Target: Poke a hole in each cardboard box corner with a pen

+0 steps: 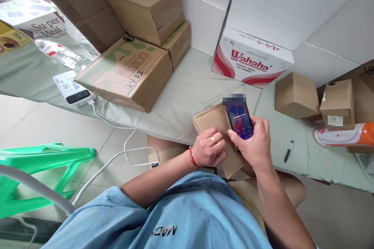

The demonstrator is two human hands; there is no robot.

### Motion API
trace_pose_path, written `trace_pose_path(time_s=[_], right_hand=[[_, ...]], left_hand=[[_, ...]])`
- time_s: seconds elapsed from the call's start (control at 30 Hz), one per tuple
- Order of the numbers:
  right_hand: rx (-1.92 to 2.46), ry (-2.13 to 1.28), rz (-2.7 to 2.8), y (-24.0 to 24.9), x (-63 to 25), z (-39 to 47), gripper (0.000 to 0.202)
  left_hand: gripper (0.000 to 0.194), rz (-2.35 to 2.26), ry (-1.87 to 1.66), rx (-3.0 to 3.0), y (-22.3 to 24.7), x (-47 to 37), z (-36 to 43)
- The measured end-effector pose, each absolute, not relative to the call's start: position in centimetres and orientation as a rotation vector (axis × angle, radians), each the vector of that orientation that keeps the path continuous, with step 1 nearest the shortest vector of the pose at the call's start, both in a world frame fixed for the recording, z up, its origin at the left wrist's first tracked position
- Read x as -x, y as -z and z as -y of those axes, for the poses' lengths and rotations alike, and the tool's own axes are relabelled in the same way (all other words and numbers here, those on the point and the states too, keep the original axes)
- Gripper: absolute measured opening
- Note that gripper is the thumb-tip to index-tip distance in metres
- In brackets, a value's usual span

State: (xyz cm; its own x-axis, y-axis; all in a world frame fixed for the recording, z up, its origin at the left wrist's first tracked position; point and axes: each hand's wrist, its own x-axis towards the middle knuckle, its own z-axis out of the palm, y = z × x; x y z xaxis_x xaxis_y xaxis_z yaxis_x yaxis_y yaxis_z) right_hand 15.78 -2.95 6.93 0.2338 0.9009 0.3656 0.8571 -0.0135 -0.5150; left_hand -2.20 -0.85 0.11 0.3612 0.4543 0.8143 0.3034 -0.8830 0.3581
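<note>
One dark rectangular smartphone (241, 120) is grasped in the right hand (258, 144) above one flat brown cardboard box (213, 119), screen up, its long axis directed away from the body, top end angled left. The left hand (209, 148) is curled over the box; whether anything is pinched cannot be told. The near edge of the pale green cloth-covered table (178, 89) is overhung by the box. Bare cloth is seen on both sides, with one black pen (289, 151) at right.

A Wahaha carton (253, 62) is set against the white wall (263, 4); a pen (289, 151) is laid on the table (276, 128).
</note>
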Motion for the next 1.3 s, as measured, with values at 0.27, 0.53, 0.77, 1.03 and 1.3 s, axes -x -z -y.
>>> trace_pose_path(time_s=[0.27, 0.53, 0.77, 1.03, 1.3], right_hand=[[2.393, -0.068, 1.213, -5.0, -27.9, 5.8, 0.068], [2.664, -0.240, 1.204, 0.5, -30.2, 6.7, 0.090], [2.399, -0.305, 1.268, -0.7, -27.1, 6.2, 0.098], [1.788, -1.012, 1.259, -2.9, -20.3, 9.5, 0.069], [1.726, -1.236, 0.446, -2.4, -18.1, 16.9, 0.083]], left_hand=[[0.026, -0.999, -1.458, -2.019, -3.2, 6.2, 4.4], [0.080, -1.196, -0.372, -1.062, -0.1, 10.5, 7.8], [0.114, -1.024, -0.272, -0.664, -1.7, 7.3, 7.7], [0.098, -0.918, -0.607, -0.498, -2.2, 4.0, 7.3], [0.088, -0.910, -0.648, -0.611, -2.4, 3.4, 8.3]])
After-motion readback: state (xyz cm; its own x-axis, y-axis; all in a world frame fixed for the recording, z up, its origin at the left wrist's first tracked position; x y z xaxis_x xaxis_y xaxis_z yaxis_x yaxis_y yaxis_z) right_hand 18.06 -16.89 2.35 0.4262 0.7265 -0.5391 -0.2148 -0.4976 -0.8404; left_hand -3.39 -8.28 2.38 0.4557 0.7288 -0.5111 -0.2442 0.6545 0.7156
